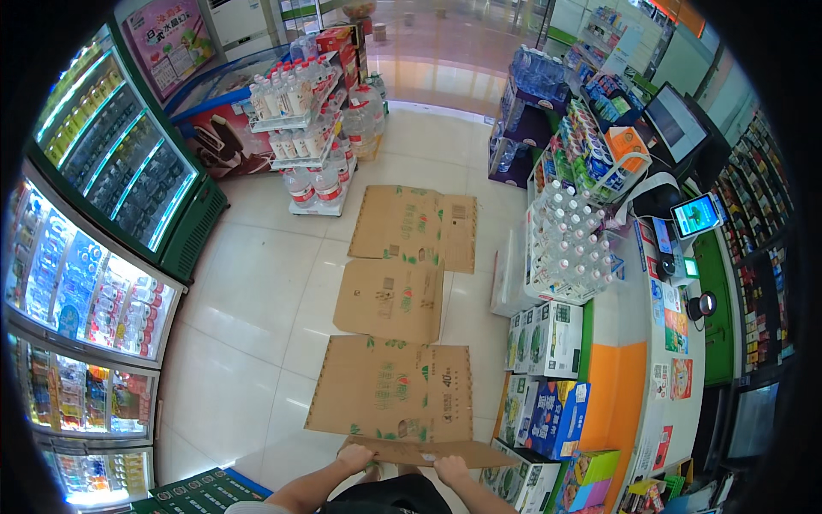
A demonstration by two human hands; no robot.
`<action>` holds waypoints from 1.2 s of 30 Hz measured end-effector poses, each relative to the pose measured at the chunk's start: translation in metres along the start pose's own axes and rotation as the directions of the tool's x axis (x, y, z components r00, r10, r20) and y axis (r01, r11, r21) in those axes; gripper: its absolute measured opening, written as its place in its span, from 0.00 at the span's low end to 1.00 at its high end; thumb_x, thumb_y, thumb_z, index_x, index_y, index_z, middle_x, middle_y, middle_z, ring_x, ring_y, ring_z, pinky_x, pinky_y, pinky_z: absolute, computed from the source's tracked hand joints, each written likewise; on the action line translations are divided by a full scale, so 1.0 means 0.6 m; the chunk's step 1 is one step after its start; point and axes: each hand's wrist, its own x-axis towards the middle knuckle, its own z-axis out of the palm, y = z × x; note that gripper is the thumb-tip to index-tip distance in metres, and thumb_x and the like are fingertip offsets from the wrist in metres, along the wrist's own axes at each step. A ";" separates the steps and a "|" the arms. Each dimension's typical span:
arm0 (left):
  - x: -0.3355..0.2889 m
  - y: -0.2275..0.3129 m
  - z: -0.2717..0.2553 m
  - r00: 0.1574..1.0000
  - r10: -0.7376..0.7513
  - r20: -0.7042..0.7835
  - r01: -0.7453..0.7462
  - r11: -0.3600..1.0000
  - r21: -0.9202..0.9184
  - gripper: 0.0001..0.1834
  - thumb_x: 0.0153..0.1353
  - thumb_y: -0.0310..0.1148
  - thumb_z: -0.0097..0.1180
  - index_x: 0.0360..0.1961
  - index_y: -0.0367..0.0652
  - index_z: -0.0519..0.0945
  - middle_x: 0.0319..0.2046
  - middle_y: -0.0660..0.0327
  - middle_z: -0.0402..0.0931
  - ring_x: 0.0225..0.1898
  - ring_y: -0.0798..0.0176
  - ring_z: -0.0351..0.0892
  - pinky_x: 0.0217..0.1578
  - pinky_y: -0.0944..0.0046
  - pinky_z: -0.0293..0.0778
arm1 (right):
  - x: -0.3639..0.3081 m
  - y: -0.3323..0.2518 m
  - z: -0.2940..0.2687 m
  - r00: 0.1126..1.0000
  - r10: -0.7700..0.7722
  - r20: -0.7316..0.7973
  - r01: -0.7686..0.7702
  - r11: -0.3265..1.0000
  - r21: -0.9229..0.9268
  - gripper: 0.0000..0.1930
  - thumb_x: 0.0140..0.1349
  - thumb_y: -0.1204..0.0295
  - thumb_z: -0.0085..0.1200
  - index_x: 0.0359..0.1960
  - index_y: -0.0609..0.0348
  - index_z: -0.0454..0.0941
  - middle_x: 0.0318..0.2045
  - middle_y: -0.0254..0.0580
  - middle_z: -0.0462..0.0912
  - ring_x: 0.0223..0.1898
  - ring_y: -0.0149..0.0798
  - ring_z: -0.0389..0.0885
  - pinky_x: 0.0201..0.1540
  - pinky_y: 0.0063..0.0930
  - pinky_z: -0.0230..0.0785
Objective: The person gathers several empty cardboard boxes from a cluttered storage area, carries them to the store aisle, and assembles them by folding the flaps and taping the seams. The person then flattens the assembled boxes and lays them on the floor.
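My left hand [354, 457] and my right hand [451, 469] are closed on the near edge of a brown cardboard sheet [488, 454]. That sheet is seen nearly edge-on in front of my body; whether it joins the flat piece beyond it, I cannot tell. Just past it, a flattened cardboard piece [342, 394] with green and black print lies on the floor. Farther on are a middle cardboard piece [360, 300] and a far cardboard piece [377, 223], laid in a line and touching or overlapping. My thumbs show on top of the held edge; the other fingers are mostly hidden.
Lit drink fridges [94, 291] line the left side. A rack of bottles [300, 111] stands far left of the cardboard. On the right, a counter [676, 360] has bottles [574, 240] and stacked boxes [544, 338] along its front. Pale floor tiles [248, 283] surround the cardboard.
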 end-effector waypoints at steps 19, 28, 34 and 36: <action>0.267 -0.135 -0.443 0.875 -0.030 -0.483 0.219 0.914 0.341 0.07 0.55 0.28 0.51 0.32 0.42 0.81 0.28 0.55 0.82 0.35 0.53 0.84 0.33 0.54 0.80 | 0.306 0.207 -0.302 0.785 -0.019 -0.619 -0.222 0.925 -0.310 0.05 0.48 0.76 0.55 0.28 0.63 0.78 0.24 0.46 0.81 0.22 0.41 0.83 0.21 0.29 0.73; 0.324 -0.203 -0.501 0.705 -0.083 -0.704 0.339 0.912 0.232 0.14 0.56 0.29 0.52 0.45 0.45 0.76 0.43 0.51 0.76 0.52 0.53 0.73 0.53 0.42 0.63 | 0.393 0.215 -0.327 0.692 0.099 -0.715 -0.275 0.952 -0.134 0.15 0.52 0.75 0.52 0.43 0.67 0.76 0.38 0.49 0.81 0.36 0.46 0.82 0.34 0.37 0.73; 0.356 -0.164 -0.333 0.933 -0.350 0.079 0.341 0.934 0.111 0.30 0.54 0.32 0.51 0.61 0.54 0.70 0.63 0.52 0.65 0.68 0.48 0.55 0.62 0.24 0.31 | 0.323 0.198 -0.126 0.958 0.256 -0.129 -0.228 0.953 0.197 0.13 0.60 0.70 0.44 0.39 0.59 0.81 0.38 0.52 0.83 0.42 0.50 0.82 0.48 0.45 0.73; 0.330 -0.138 -0.224 0.920 -0.329 0.213 0.341 0.940 -0.021 0.31 0.53 0.32 0.51 0.62 0.55 0.69 0.60 0.57 0.70 0.64 0.50 0.64 0.62 0.23 0.31 | 0.248 0.176 -0.030 0.980 0.196 0.016 -0.195 0.959 0.206 0.13 0.57 0.71 0.44 0.35 0.60 0.82 0.38 0.54 0.83 0.42 0.53 0.82 0.44 0.46 0.74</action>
